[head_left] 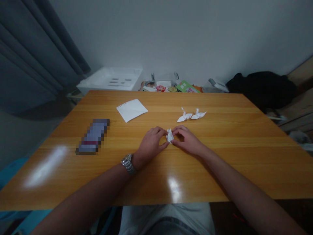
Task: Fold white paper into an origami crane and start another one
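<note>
Two paper birds (198,115) look finished; one small folded paper (170,137) seems only part-shaped.
At the frame's centre, over the table (220,176), the left hand (152,143) has its fingers clamped on the folded paper's left side, the right hand (187,140) on its right. No spread wings show there, so some shaping seems left. Counted: two birds upper right of centre, one piece in hand, one flat, unfolded sheet (132,111) upper left of centre.

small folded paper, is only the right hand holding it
No, the left hand and the right hand both have fingertips on the small folded paper, one at each side.
</note>
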The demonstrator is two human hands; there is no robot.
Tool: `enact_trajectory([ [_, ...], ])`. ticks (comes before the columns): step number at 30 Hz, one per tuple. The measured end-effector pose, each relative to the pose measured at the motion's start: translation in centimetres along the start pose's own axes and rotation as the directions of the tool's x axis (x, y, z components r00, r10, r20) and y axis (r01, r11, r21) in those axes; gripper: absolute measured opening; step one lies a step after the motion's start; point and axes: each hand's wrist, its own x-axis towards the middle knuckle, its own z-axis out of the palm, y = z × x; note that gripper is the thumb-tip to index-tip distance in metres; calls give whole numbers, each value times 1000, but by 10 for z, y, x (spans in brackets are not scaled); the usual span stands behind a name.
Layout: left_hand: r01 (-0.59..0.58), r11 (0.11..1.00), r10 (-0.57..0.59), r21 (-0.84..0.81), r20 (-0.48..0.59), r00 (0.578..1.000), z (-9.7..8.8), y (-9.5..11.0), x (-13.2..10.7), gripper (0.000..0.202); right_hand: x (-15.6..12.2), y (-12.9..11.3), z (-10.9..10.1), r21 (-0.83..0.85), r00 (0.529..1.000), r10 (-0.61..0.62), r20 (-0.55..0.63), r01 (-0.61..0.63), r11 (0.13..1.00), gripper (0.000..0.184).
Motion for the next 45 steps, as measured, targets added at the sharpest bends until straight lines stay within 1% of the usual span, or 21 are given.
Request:
enact_trajectory([
  [3, -15, 1000, 15, -15, 8, 1000, -1, 1, 0, 28, 0, -1, 0, -14, 1000, -3, 2, 3, 1000, 16],
  [9, -46, 994, 46, -96, 0, 999, 0, 1, 1, 26, -1, 3, 1, -42, 1000, -23, -4, 23, 999, 13],
  [14, -22, 991, 18, -136, -26, 1000, 2, 0, 2, 17, -1, 0, 0, -49, 999, -33, -6, 33, 998, 11],
  [19, -3, 987, -1, -163, -21, 1000, 5, -3, 3, 14, -1, -4, 0, -44, 999, -41, 3, 41, 998, 9],
  [28, 25, 970, -34, -242, -34, 999, 8, -9, 5, 6, -1, -4, 1, -66, 998, -60, 4, 61, 996, 8],
  [34, 17, 965, -31, -263, -50, 998, 8, -9, 7, 13, -1, -7, 0, -70, 998, -61, -5, 61, 996, 5],
  [36, 32, 967, -47, -255, -54, 997, 9, -9, 7, 16, -1, -7, 1, -70, 998, -56, -3, 55, 996, 4],
  [40, 51, 975, -65, -215, -58, 996, 10, -8, 6, 16, 0, -11, 0, -73, 999, -50, -5, 50, 996, 6],
  [42, 43, 976, -56, -214, -55, 997, 9, -8, 6, 15, 1, -13, 0, -73, 999, -53, -9, 52, 996, 9],
  [45, -7, 972, -1, -233, -35, 999, 5, -8, 6, 10, 1, -14, -1, -72, 998, -53, -13, 52, 996, 10],
])
